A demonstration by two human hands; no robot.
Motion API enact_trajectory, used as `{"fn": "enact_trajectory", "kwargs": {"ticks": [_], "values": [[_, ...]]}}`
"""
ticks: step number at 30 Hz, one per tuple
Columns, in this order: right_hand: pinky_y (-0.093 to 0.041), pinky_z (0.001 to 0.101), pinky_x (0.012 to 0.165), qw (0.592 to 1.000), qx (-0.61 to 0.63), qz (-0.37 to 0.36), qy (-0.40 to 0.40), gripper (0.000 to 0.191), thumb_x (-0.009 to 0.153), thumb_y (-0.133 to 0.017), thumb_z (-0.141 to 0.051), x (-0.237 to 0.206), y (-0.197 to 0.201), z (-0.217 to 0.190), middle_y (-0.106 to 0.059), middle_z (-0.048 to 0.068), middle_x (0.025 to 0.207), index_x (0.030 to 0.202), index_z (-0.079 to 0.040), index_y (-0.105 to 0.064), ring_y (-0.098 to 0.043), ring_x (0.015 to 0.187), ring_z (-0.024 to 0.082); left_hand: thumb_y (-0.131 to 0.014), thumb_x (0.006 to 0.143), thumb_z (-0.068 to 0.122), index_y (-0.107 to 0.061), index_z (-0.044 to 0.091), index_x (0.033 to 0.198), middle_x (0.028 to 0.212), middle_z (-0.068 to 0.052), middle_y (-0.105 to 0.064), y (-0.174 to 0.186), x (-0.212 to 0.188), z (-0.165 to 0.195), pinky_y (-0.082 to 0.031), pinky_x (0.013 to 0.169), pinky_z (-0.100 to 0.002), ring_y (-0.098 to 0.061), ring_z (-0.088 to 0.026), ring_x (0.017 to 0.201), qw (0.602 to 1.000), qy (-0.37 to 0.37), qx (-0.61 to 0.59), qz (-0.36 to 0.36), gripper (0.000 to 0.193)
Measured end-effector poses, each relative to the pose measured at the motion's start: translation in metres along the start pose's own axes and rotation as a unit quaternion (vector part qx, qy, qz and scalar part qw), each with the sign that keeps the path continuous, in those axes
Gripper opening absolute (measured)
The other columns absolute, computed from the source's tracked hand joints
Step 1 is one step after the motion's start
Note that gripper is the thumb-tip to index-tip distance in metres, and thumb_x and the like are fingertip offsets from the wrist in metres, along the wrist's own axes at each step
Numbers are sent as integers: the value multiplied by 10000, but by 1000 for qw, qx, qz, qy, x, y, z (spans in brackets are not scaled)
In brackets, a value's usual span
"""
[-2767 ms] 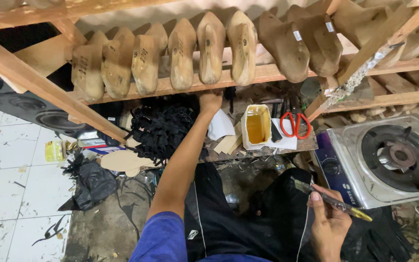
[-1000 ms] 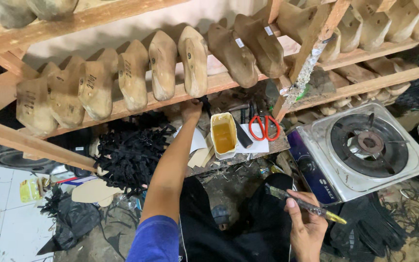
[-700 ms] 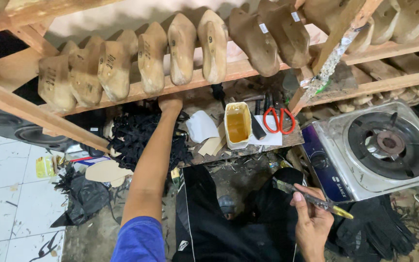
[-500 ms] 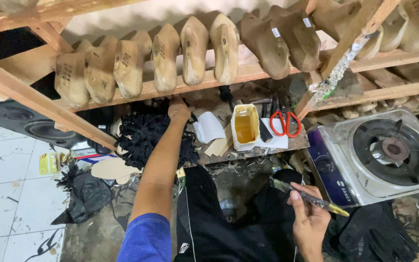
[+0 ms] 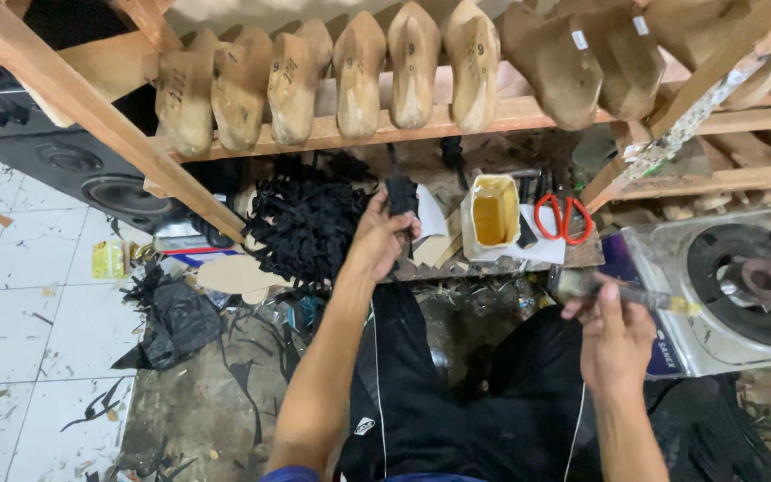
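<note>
Black strap piece sits pinched in the left hand, lifted just beside the heap of black straps under the shelf of wooden shoe lasts, while the right hand is closed around a thin brush held near the gas stove. Doing this well seems to call for a firm pinch near the piece's lower end, so the face stays open to the brush, and for keeping it close to the glue tub and clear of the red-handled scissors.

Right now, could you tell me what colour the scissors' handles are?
Red: the scissors lie beside the glue tub, clearest in the head view.
</note>
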State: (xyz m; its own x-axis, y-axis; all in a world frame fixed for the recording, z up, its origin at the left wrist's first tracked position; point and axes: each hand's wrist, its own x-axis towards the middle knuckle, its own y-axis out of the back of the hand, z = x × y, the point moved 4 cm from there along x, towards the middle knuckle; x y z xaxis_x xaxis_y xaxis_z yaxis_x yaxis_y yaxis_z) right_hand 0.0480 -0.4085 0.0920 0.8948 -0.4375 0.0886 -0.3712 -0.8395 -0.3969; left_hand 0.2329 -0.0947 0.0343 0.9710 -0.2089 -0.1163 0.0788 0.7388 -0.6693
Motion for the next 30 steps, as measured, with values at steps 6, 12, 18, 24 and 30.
{"fn": "enact_trajectory", "kwargs": {"ticks": [6, 12, 18, 24, 30], "values": [[-549, 322, 795, 966, -241, -92, 27, 225, 993, -725, -104, 74, -53, 5, -709, 80, 950, 1179, 19, -692, -671, 852, 193, -596, 990, 116, -475, 64, 1307, 1074, -141, -692, -36, -122, -19, -617, 672, -393, -724, -254, 826, 998, 50, 9, 45, 343], [-499, 450, 793, 711, -593, -254, 281, 199, 853, -818, -150, 106, -115, 22, -703, 162, 967, 990, -15, -766, -645, 960, 344, -632, 1021, 116, -596, 18, 1183, 990, -154, -772, -35, -180, -21, -578, 808, -316, -732, -196, 868, 992, 11, 101, 68, 192], [-424, 476, 835, 584, -699, -297, 288, 241, 787, -832, -276, 126, -128, 62, -717, 99, 922, 897, -69, -773, -623, 1007, 287, -640, 973, 64, -605, 28, 1195, 1028, -114, -765, -24, -210, -16, -559, 835, -264, -709, -126, 912, 994, -36, 67, 78, 228], [-408, 483, 885, 591, -693, -314, 267, 263, 773, -832, -302, 125, -134, 42, -747, 63, 965, 883, -68, -784, -607, 1010, 272, -720, 1026, 6, -665, -53, 1143, 987, -17, -627, -8, -207, -10, -501, 854, -234, -580, -76, 924, 974, -132, 129, 134, 143], [-451, 489, 827, 599, -685, -310, 274, 289, 825, -808, -279, 102, -120, -11, -708, 130, 960, 900, -10, -735, -619, 997, 321, -691, 930, -23, -686, -18, 1162, 1068, -24, -732, -27, -193, -1, -526, 892, -218, -660, -70, 975, 984, -76, 123, 102, 232]]}}
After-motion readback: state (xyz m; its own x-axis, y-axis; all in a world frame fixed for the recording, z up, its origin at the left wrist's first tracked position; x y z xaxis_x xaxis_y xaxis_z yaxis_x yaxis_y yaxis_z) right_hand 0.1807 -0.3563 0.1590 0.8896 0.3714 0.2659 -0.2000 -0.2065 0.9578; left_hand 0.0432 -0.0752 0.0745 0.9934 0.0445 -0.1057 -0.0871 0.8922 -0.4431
